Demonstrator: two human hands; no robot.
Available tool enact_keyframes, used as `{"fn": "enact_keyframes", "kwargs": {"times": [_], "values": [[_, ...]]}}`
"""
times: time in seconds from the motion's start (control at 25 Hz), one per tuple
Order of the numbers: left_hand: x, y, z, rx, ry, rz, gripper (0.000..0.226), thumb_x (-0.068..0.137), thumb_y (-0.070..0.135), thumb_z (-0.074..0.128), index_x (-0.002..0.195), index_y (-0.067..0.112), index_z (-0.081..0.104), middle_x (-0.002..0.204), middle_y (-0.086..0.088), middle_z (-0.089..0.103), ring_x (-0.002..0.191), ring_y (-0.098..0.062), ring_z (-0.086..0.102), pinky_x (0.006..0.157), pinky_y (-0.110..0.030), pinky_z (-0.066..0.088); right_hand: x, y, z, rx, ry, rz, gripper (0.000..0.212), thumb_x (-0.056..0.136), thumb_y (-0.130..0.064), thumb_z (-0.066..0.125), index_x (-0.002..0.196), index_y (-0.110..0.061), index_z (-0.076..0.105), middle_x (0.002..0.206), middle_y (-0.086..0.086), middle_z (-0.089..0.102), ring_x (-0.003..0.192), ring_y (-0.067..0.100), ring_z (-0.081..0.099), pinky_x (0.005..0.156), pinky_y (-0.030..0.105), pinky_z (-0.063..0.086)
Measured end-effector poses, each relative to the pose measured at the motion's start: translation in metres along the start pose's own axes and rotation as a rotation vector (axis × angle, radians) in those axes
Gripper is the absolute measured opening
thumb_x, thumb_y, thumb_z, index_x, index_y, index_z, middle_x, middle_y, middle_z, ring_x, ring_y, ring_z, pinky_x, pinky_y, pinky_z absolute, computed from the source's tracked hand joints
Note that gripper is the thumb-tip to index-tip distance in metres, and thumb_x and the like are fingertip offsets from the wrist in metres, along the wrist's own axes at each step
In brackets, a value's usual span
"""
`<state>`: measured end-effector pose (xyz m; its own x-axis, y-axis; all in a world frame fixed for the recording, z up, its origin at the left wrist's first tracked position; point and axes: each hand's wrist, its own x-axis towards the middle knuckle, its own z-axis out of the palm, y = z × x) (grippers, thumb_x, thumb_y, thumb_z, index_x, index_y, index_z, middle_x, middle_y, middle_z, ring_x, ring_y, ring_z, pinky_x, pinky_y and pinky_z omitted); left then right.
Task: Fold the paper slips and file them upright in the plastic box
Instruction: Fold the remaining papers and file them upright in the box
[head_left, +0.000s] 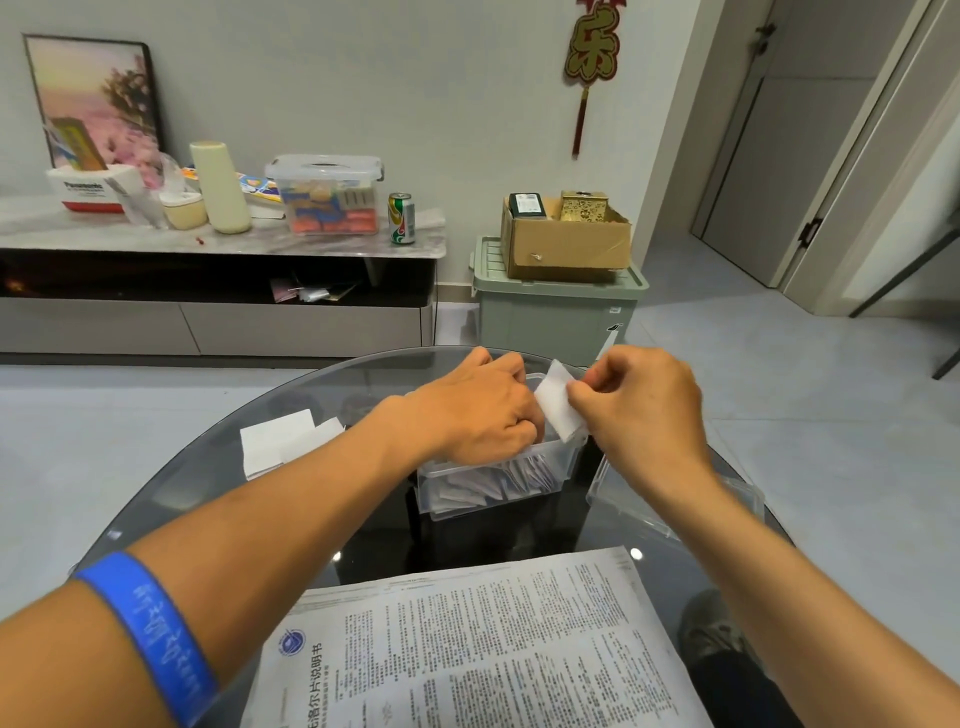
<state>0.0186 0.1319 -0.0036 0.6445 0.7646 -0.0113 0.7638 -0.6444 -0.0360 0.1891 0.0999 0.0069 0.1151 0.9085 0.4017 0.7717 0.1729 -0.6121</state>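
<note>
A clear plastic box (563, 460) stands mid-table with several folded paper slips (498, 480) upright inside. My left hand (475, 410) reaches into the box from above, its fingers curled down among the slips; what they hold is hidden. My right hand (641, 400) pinches a white folded slip (558, 400) just above the box's right end. A large printed sheet (467, 649) lies flat near me. Two white folded papers (283, 441) lie left of the box.
The round glass table (208, 478) carries the box's clear lid (675, 499) at the right, under my right forearm. Beyond the table are a low cabinet (218, 312) with clutter, a green bin (556, 312) holding a cardboard box, and open floor.
</note>
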Motion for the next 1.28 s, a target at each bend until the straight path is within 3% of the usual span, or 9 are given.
{"fn": "enact_keyframes", "kwargs": {"times": [0.32,0.48,0.64,0.72,0.8,0.88,0.96,1.12,1.28], "values": [[-0.005,-0.007,0.002,-0.029,-0.016,0.012,0.05,0.094,0.034,0.024,0.113,0.034,0.07,0.104,0.01,0.07,0.106,-0.012,0.046,0.096,-0.036,0.032,0.012,-0.021,0.021,-0.506,-0.221,-0.207,0.007,0.086,-0.026,0.066,0.084,-0.02,0.07,0.091,0.003,0.061,0.096,0.028,0.057,0.066,0.033,0.043],[-0.034,-0.005,-0.007,-0.367,0.258,-0.072,0.044,0.085,0.024,0.037,0.104,0.024,0.077,0.102,0.009,0.074,0.1,-0.011,0.06,0.089,-0.031,0.048,0.021,-0.024,0.029,-0.674,-0.415,-0.2,0.019,0.087,-0.027,0.067,0.104,-0.019,0.072,0.112,0.004,0.059,0.112,0.029,0.05,0.079,0.038,0.046],[-0.095,-0.005,0.011,-0.57,0.606,-0.449,0.026,0.087,0.018,0.051,0.094,0.025,0.076,0.091,0.016,0.068,0.092,-0.007,0.06,0.083,-0.029,0.049,0.013,-0.019,0.027,-0.517,-0.314,-0.161,0.014,0.09,-0.025,0.063,0.098,-0.018,0.072,0.108,0.004,0.054,0.102,0.028,0.051,0.075,0.038,0.048],[-0.127,-0.023,0.03,-0.489,0.57,-0.679,0.024,0.086,0.018,0.056,0.1,0.027,0.073,0.101,0.008,0.071,0.098,-0.016,0.063,0.087,-0.036,0.051,-0.01,-0.019,0.02,-0.384,-0.154,-0.209,0.012,0.093,-0.028,0.061,0.091,-0.019,0.069,0.099,0.0,0.049,0.094,0.023,0.048,0.068,0.034,0.042],[-0.149,-0.042,0.045,-0.373,0.376,-0.842,0.035,0.085,0.026,0.062,0.12,0.027,0.064,0.123,0.003,0.066,0.116,-0.025,0.057,0.096,-0.041,0.047,-0.041,-0.021,0.012,-0.217,-0.089,-0.246,0.011,0.092,-0.028,0.062,0.085,-0.02,0.068,0.089,-0.006,0.047,0.085,0.017,0.047,0.063,0.031,0.041],[-0.159,-0.049,0.053,-0.379,0.211,-0.887,0.057,0.085,0.042,0.068,0.136,0.026,0.051,0.137,0.001,0.058,0.124,-0.028,0.051,0.1,-0.041,0.043,-0.073,-0.022,0.006,-0.102,-0.135,-0.283,0.01,0.089,-0.026,0.065,0.081,-0.022,0.066,0.084,-0.011,0.048,0.08,0.012,0.05,0.06,0.029,0.044],[-0.157,-0.046,0.06,-0.381,0.208,-0.862,0.063,0.084,0.049,0.069,0.139,0.026,0.048,0.135,0.0,0.059,0.121,-0.029,0.053,0.101,-0.04,0.042,-0.096,-0.02,0.007,-0.079,-0.22,-0.323,0.009,0.088,-0.027,0.067,0.08,-0.023,0.066,0.084,-0.014,0.05,0.079,0.007,0.052,0.061,0.025,0.046],[-0.149,-0.037,0.063,-0.408,0.344,-0.828,0.046,0.086,0.033,0.073,0.129,0.028,0.057,0.102,0.01,0.068,0.102,-0.02,0.06,0.096,-0.035,0.038,-0.11,-0.013,0.015,0.001,-0.321,-0.277,0.009,0.088,-0.029,0.067,0.08,-0.027,0.067,0.083,-0.015,0.054,0.076,0.001,0.052,0.065,0.019,0.045],[-0.148,-0.038,0.068,-0.518,0.435,-0.829,0.02,0.085,0.026,0.072,0.104,0.028,0.065,0.084,0.017,0.066,0.088,-0.018,0.065,0.083,-0.036,0.052,-0.111,-0.011,0.021,0.053,-0.34,-0.205,0.01,0.089,-0.028,0.068,0.078,-0.029,0.068,0.081,-0.015,0.058,0.074,0.001,0.054,0.065,0.017,0.043]]}}
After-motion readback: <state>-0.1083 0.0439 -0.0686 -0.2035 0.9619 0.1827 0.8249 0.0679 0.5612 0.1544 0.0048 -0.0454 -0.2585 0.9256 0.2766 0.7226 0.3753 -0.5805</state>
